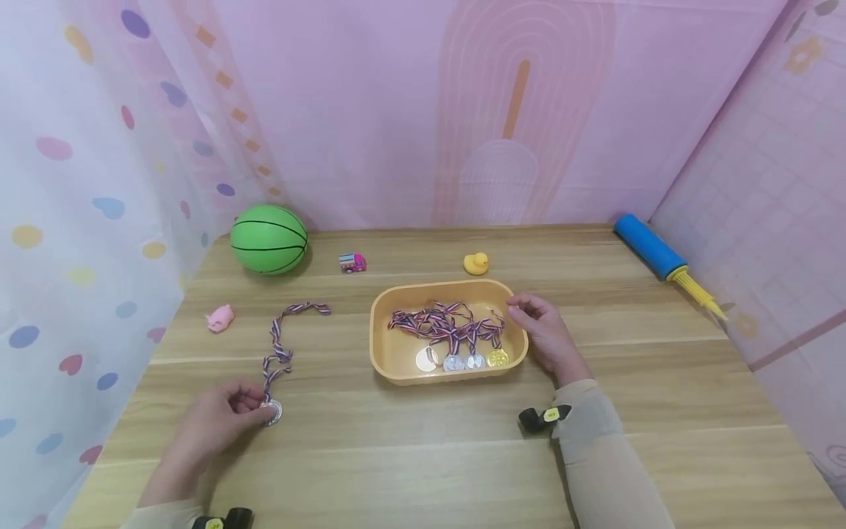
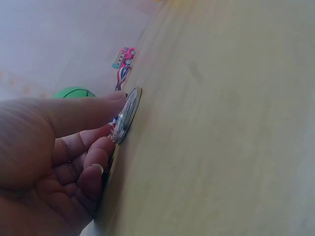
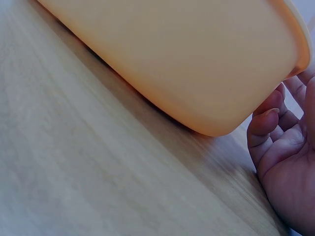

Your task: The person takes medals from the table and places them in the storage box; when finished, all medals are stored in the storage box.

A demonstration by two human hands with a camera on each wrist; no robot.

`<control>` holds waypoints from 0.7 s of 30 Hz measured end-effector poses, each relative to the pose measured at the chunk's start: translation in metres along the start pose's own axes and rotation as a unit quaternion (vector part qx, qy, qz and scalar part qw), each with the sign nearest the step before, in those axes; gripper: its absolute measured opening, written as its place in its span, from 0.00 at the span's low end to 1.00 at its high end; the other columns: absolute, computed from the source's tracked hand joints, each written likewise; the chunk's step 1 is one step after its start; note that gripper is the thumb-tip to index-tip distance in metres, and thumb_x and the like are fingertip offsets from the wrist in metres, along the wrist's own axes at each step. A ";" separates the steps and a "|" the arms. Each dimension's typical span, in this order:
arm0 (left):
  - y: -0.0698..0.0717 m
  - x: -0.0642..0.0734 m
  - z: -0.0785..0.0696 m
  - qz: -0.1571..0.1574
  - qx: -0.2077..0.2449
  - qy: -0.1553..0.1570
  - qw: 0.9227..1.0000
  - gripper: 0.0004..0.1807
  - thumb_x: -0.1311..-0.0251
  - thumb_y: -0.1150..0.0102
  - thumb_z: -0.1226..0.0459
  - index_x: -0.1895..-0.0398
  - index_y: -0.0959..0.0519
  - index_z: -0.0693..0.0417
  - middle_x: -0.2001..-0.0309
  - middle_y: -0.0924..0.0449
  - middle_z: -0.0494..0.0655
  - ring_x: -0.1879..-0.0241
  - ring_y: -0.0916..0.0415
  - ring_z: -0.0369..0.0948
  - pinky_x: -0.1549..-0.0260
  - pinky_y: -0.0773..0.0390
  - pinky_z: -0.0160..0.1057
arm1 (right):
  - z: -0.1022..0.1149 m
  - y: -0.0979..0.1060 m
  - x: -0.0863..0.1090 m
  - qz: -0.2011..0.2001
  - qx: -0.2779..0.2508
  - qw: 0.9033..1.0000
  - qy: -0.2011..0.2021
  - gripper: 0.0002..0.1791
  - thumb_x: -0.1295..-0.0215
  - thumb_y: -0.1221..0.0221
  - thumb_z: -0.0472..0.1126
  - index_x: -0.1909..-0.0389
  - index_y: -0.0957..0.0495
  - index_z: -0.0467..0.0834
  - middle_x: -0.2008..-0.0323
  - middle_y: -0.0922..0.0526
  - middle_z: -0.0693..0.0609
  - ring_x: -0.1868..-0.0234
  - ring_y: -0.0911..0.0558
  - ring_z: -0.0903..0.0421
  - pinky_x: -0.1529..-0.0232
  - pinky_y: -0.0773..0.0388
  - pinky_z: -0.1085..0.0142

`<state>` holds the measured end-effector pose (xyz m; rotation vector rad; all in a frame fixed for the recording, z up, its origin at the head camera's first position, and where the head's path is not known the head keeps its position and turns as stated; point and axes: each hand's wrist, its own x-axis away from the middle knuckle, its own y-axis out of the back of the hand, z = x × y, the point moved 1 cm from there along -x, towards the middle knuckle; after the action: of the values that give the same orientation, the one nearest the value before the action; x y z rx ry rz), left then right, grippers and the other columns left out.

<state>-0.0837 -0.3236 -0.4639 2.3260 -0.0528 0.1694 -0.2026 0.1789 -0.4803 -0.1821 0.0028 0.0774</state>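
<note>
At the left, my left hand [image 1: 225, 415] pinches a silver medal [image 1: 273, 416] by its edge, thumb on its face and curled fingers beside it. The medal's striped ribbon [image 1: 276, 338] trails away over the table. In the left wrist view the medal [image 2: 129, 114] stands tilted near the tabletop. My right hand [image 1: 547, 334] grips the right rim of a yellow-orange plastic basket [image 1: 375, 345], with the thumb over the rim and the other fingers outside. Inside lie several medals, silver ones [image 1: 453, 362] and a gold one [image 1: 498, 358], with tangled ribbons [image 1: 439, 323].
A green ball [image 1: 269, 239], a small toy truck [image 1: 352, 263] and a yellow rubber duck [image 1: 476, 264] stand along the back. A pink toy pig [image 1: 220, 318] lies at the left. At the right back edge is a blue hand pump [image 1: 651, 246] with a yellow nozzle.
</note>
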 end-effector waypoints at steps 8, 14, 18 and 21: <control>-0.002 0.003 -0.004 0.009 -0.032 -0.009 0.999 0.26 0.58 0.24 0.51 0.60 0.20 0.59 0.67 0.22 0.45 0.69 0.28 0.38 0.70 0.26 0.33 | 0.001 0.000 0.000 -0.003 0.008 1.000 -0.008 0.05 0.38 0.38 0.35 0.62 0.20 0.47 0.61 0.28 0.52 0.56 0.31 0.56 0.55 0.28 0.71; -0.003 0.004 -0.006 0.006 -0.050 -0.015 0.999 0.26 0.59 0.23 0.52 0.61 0.20 0.57 0.68 0.24 0.45 0.68 0.31 0.39 0.70 0.29 0.33 | 0.001 0.001 0.000 -0.003 0.011 1.000 -0.008 0.05 0.38 0.38 0.35 0.62 0.20 0.46 0.61 0.28 0.52 0.56 0.31 0.56 0.56 0.28 0.71; -0.003 0.004 -0.009 0.003 -0.054 -0.011 0.998 0.25 0.60 0.23 0.52 0.62 0.20 0.56 0.68 0.26 0.46 0.68 0.33 0.39 0.71 0.31 0.33 | 0.001 0.000 0.000 -0.003 0.013 1.000 -0.009 0.06 0.37 0.38 0.35 0.60 0.20 0.43 0.60 0.27 0.52 0.56 0.30 0.56 0.55 0.28 0.71; -0.003 0.004 -0.010 0.004 -0.061 -0.011 0.998 0.24 0.59 0.23 0.52 0.62 0.20 0.56 0.68 0.26 0.45 0.68 0.33 0.39 0.71 0.31 0.33 | 0.001 0.000 0.001 -0.005 0.016 1.000 -0.008 0.06 0.38 0.38 0.35 0.60 0.20 0.43 0.60 0.27 0.52 0.55 0.30 0.56 0.54 0.28 0.70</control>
<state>-0.0806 -0.3141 -0.4584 2.2058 -0.0815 0.1406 -0.2020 0.1789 -0.4787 -0.1500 -0.0123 0.0686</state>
